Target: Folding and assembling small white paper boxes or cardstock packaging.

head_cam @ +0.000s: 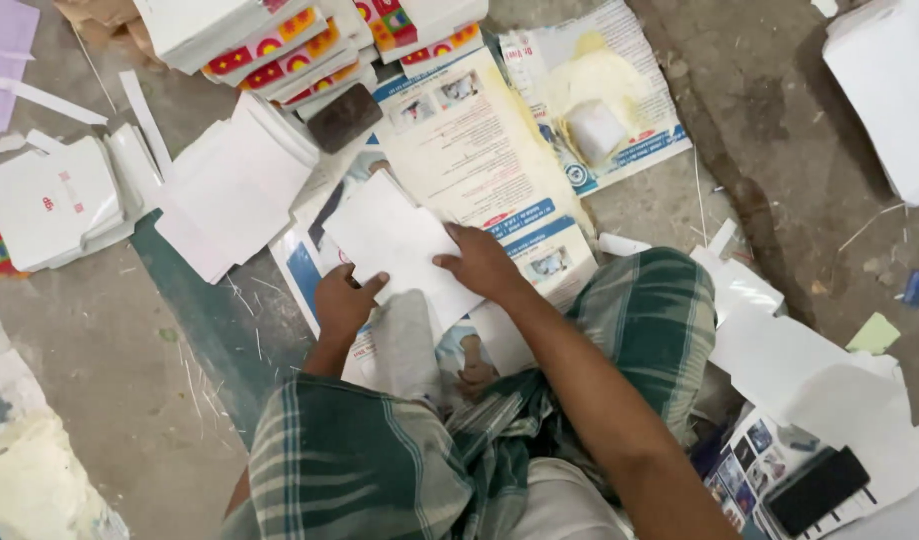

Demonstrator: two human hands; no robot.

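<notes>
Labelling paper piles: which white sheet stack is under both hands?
The white rectangular paper sheet on the printed poster, pressed by left hand and right hand. The fanned white stack lies apart, untouched.

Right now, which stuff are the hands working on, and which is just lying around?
In hand:
left hand
right hand
white sheet
poster under it

Lying about:
white stack
colourful boxes
dark block
phone
green scrap
</notes>
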